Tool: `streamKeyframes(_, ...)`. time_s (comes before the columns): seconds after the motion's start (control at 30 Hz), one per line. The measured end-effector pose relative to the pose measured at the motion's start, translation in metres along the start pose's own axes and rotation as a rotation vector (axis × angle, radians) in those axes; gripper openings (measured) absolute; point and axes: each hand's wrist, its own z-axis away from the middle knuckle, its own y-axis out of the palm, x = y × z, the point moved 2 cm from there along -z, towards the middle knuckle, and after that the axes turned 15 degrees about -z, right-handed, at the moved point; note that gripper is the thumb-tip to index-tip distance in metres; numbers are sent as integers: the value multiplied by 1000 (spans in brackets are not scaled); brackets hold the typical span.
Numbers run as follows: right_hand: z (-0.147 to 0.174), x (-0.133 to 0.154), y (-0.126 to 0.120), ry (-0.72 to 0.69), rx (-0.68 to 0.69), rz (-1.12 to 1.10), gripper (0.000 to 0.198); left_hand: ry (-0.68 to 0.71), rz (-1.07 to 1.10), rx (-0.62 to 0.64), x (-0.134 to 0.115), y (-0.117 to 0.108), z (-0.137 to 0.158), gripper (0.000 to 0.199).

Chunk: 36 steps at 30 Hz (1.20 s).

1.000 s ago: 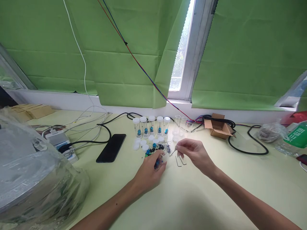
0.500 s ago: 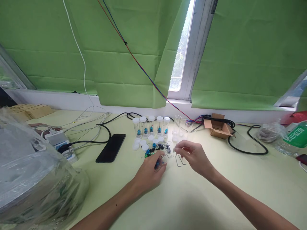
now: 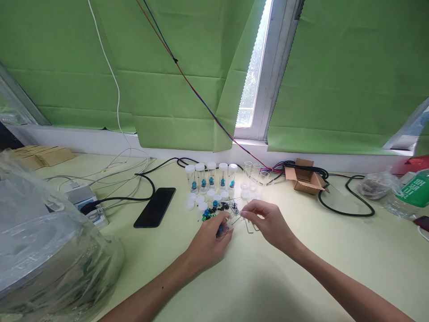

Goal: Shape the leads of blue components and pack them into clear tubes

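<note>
My left hand is closed around a clear plastic tube with a blue part inside; its mouth points toward my right hand. My right hand pinches a thin metal rod, probably an L-shaped hex key, its far end at the tube's mouth. Just under my right fingers lie bent hex keys. Beyond my left hand is a pile of small blue, green and black parts. Several white caps lie flat behind it. Capped tubes with blue parts inside stand upright in a row.
Open clear tubes stand right of the capped ones, near a small cardboard box. A black phone lies at left, by a power strip and cables. A plastic-wrapped object fills the near left. A green-labelled bottle lies far right.
My right hand has moved slightly left, bringing the thin metal rod to the mouth of the tube. My left hand has stayed nearly still.
</note>
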Motion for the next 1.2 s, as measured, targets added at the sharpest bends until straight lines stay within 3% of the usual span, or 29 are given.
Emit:
streamKeyframes(0.9,3,-8,4,-8,3,-116,17,-16,56,-24,0,0,-1,12)
streamKeyframes(1.2,8,-9,14,-10,164,-120,28,17,167,30,-7,1,3,18)
